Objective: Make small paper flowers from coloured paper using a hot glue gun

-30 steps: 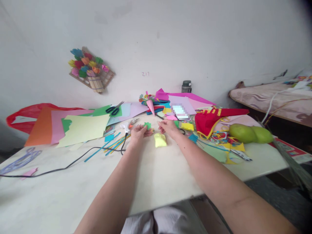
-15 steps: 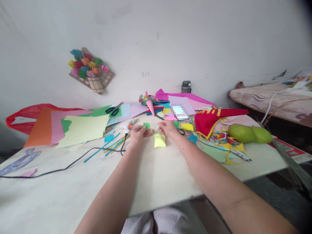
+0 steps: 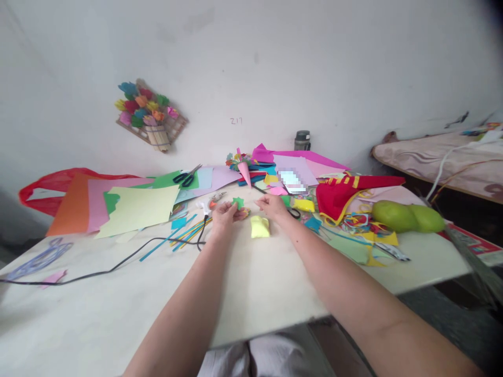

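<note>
My left hand (image 3: 223, 213) rests on the pale table (image 3: 118, 303) with its fingers curled round a small green star-shaped paper piece (image 3: 237, 202). My right hand (image 3: 272, 205) lies just to the right, its fingers bent and close to the same piece; whether they grip anything I cannot make out. A folded yellow paper piece (image 3: 260, 226) lies on the table between and just below the two hands. A small multicoloured paper bit (image 3: 244, 212) sits under the star.
Coloured paper sheets (image 3: 133, 207) and scissors (image 3: 186, 176) lie at the left. A black cable (image 3: 118, 264) and blue strips (image 3: 173, 240) run across. Red fabric (image 3: 338, 193), green fruit (image 3: 406, 217) and scraps crowd the right. A bed (image 3: 440, 159) stands beyond.
Both hands stay in almost the same place; the view has shifted slightly to the left and down.
</note>
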Available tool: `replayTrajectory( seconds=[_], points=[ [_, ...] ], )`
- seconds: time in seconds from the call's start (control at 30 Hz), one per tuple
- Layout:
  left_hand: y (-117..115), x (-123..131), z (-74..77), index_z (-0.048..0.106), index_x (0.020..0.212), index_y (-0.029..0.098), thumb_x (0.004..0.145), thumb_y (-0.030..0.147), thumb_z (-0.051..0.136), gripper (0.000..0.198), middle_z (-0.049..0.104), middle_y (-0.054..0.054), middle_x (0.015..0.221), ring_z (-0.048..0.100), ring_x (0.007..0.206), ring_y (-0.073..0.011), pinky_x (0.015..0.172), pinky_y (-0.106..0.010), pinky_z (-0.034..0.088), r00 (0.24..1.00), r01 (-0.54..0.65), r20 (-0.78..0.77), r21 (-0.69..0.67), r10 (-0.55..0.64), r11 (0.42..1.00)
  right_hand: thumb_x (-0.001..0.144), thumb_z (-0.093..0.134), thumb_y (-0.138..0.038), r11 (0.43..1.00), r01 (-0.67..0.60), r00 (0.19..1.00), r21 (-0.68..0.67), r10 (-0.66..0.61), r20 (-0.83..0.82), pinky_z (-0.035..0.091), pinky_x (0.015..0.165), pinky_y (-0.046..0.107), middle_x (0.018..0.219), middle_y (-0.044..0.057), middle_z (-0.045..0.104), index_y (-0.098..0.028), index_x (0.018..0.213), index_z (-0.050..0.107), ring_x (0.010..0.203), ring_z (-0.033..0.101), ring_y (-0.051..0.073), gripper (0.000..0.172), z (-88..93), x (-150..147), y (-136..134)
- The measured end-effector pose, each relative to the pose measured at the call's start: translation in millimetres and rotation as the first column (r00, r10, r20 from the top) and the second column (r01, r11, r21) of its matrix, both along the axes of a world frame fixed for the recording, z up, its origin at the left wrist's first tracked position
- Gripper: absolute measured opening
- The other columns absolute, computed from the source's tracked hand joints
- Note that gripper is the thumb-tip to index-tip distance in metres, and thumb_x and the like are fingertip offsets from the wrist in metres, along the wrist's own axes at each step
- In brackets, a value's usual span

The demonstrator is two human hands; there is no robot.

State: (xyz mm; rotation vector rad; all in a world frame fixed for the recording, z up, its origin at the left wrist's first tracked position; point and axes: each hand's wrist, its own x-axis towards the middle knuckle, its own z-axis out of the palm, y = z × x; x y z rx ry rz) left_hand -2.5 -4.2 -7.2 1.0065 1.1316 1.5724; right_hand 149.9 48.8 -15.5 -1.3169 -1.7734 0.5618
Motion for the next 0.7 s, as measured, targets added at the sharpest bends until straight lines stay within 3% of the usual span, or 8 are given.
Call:
replayTrajectory(
  seconds=[0.17, 0.4, 0.7],
  points=[
    [0.5, -0.5, 0.5, 0.051, 0.067, 0.013, 0.066, 0.027, 0.064, 0.019, 0.063, -0.004, 0.057, 0.062, 0.051, -0.0144, 0.049, -0.023, 0.051, 1.000, -0.025, -0.002, 0.002, 0.025, 1.000, 0.074, 0.052, -0.025, 0.999, 0.009, 0.999, -0.039, -0.011, -0.039, 0.038, 0.053, 0.020, 0.068, 0.001, 0.066, -0.017, 0.075, 0.063, 0.057, 0.056, 0.010, 0.014, -1.8, 1.1, 2.1],
    [0.4, -1.3, -0.5, 0.050, 0.066, 0.013, 0.064, 0.030, 0.065, 0.023, 0.063, -0.003, 0.057, 0.062, 0.051, -0.0148, 0.049, -0.023, 0.051, 1.000, -0.018, 0.003, 0.010, 0.018, 1.000, 0.076, 0.049, -0.039, 0.997, 0.083, 0.989, 0.002, -0.083, 0.124, 0.034, 0.049, 0.021, 0.062, 0.002, 0.065, -0.017, 0.066, 0.063, 0.058, 0.055, 0.012, 0.028, 5.5, 2.6, -4.2],
    [1.7, -2.6, -0.8, 0.052, 0.072, 0.013, 0.065, 0.031, 0.065, 0.024, 0.065, -0.004, 0.060, 0.064, 0.055, -0.0155, 0.052, -0.024, 0.051, 1.000, -0.010, 0.002, 0.008, 0.010, 1.000, 0.071, 0.057, -0.028, 0.999, 0.039, 0.995, -0.018, -0.037, 0.094, 0.040, 0.055, 0.021, 0.069, 0.002, 0.067, -0.018, 0.074, 0.066, 0.062, 0.059, 0.013, 0.014, 1.8, 2.5, -2.5]
  ],
)
